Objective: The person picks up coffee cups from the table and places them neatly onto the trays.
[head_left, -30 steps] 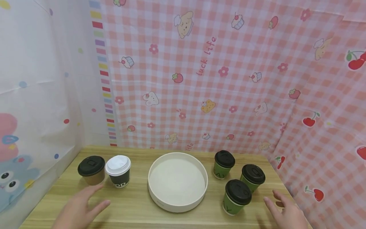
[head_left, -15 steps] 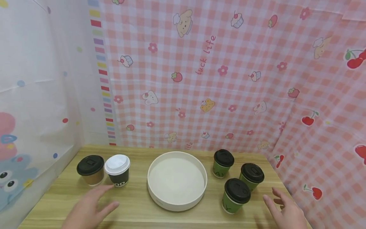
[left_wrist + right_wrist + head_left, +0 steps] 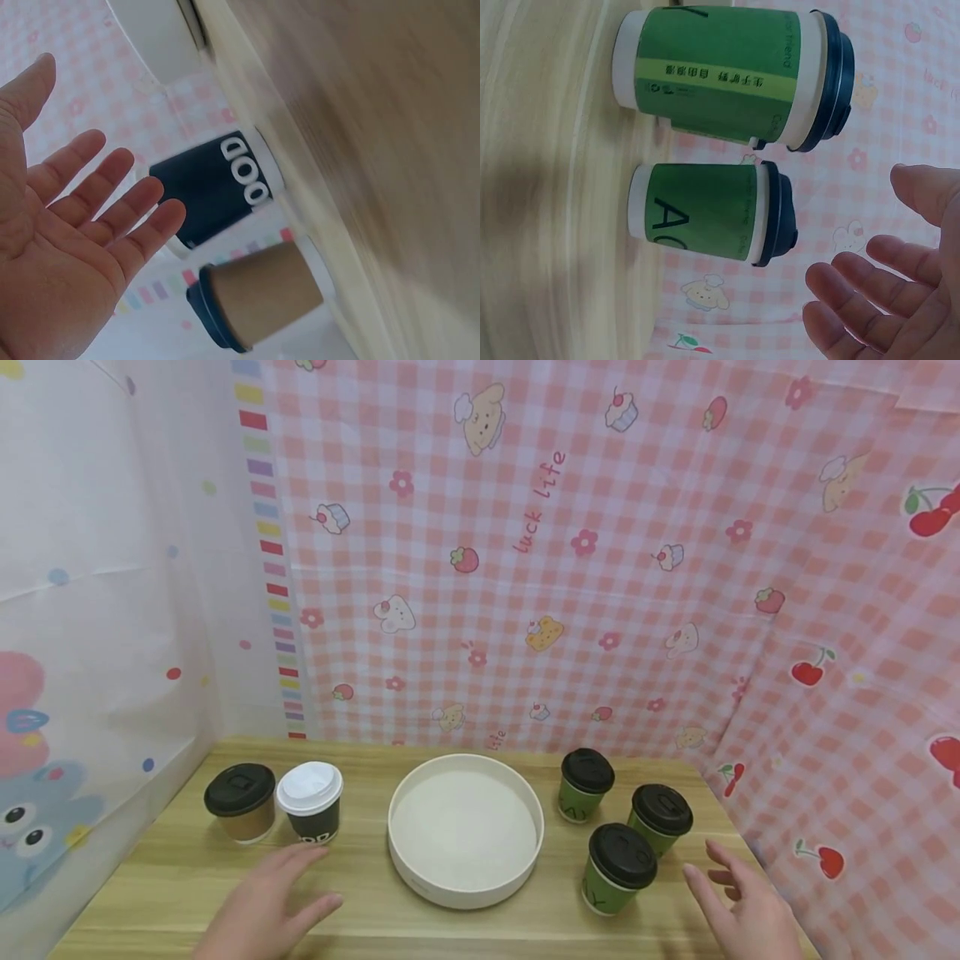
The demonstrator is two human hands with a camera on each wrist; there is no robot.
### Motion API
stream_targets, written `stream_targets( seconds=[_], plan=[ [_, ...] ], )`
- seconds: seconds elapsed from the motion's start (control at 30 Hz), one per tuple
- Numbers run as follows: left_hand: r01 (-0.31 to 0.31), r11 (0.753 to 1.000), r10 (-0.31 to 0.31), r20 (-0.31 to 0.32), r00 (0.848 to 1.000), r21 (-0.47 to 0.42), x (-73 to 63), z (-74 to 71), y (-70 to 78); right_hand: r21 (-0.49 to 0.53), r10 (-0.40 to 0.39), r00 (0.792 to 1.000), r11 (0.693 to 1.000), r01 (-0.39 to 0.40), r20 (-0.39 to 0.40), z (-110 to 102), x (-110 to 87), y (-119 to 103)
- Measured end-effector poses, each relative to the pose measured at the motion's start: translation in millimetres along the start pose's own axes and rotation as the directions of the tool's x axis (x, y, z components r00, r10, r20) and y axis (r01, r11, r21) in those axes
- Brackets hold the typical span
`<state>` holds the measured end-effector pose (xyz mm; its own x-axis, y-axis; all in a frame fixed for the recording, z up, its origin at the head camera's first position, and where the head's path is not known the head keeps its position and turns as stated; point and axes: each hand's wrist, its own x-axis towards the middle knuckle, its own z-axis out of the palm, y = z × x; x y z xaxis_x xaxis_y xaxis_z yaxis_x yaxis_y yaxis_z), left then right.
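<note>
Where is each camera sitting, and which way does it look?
Head: worn there, facing forward and down over the tray, with left hand and right hand showing.
Left wrist: worn there, facing the white-lidded cup and brown cup, past the left hand.
Right wrist: worn there, facing green cups, past the right hand.
Head and left wrist share the brown cup.

On table (image 3: pixel 480 937): tray (image 3: pixel 465 827), centre. Left of tray: inner cup (image 3: pixel 309 802), then outer cup (image 3: pixel 242 802). Right of tray: rear cup (image 3: pixel 585 787); before it, front cup (image 3: pixel 618 870); side cup (image 3: pixel 660 820) right of both. Cloth (image 3: pixel 480 518) behind.
</note>
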<state>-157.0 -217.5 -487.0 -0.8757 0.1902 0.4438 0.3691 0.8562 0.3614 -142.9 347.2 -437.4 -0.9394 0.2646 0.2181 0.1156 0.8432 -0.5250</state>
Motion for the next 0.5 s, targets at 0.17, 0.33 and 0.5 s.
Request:
stream_targets(
  seconds=[0.17,0.33,0.5],
  plan=[
    [-0.014,1.000,0.014,0.016,1.000,-0.005,5.1,4.4,11.4,-0.003,-0.028,1.000,1.000,0.028,-0.008,-1,-2.1,-7],
    [-0.033,0.999,0.034,0.030,0.999,-0.010,8.3,9.1,21.9,0.019,-0.050,0.999,0.999,0.050,0.007,-1,-4.1,-15],
    [-0.042,0.999,0.043,0.024,0.999,-0.021,9.2,16.1,28.0,0.039,-0.044,0.998,0.998,0.042,0.047,0,-4.5,-21]
  ],
)
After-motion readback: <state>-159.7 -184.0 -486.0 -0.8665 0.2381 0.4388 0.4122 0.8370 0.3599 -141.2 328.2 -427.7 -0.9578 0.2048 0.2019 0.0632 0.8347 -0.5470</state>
